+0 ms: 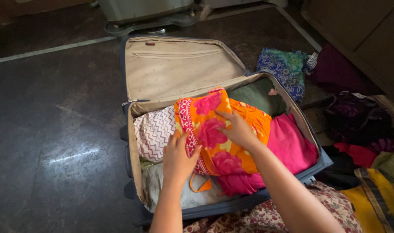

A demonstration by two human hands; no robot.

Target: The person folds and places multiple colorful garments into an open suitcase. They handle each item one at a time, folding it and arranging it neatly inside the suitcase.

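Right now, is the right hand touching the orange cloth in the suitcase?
Touching. The head view shows the right hand lying flat on the orange cloth, fingers spread on its pink flowers, with no gap visible.
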